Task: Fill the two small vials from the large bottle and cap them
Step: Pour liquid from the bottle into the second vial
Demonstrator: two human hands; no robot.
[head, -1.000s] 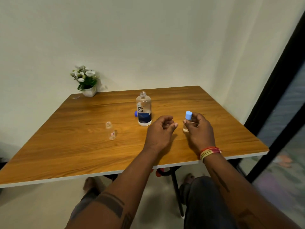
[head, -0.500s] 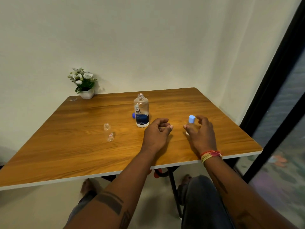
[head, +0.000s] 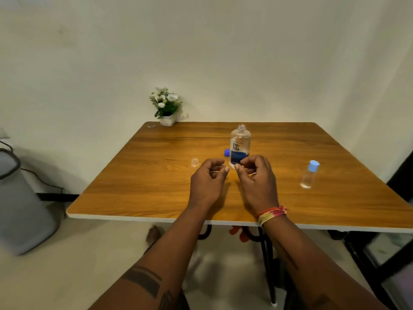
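The large clear bottle with a blue label stands uncapped mid-table. Its blue cap lies just left of it. A small vial with a light-blue cap stands alone at the right. The second small vial, uncapped, stands left of my hands, partly hidden behind my left hand. My left hand and my right hand hover side by side over the table in front of the bottle, fingers loosely curled, holding nothing.
A small white pot of flowers sits at the table's far-left corner, with a tiny clear item beside it. A grey bin stands on the floor at left. The wooden table's front edge is near me.
My right hand let go of the capped vial and moved left to meet my left hand. The view swung left, so the capped vial now stands apart at the right.
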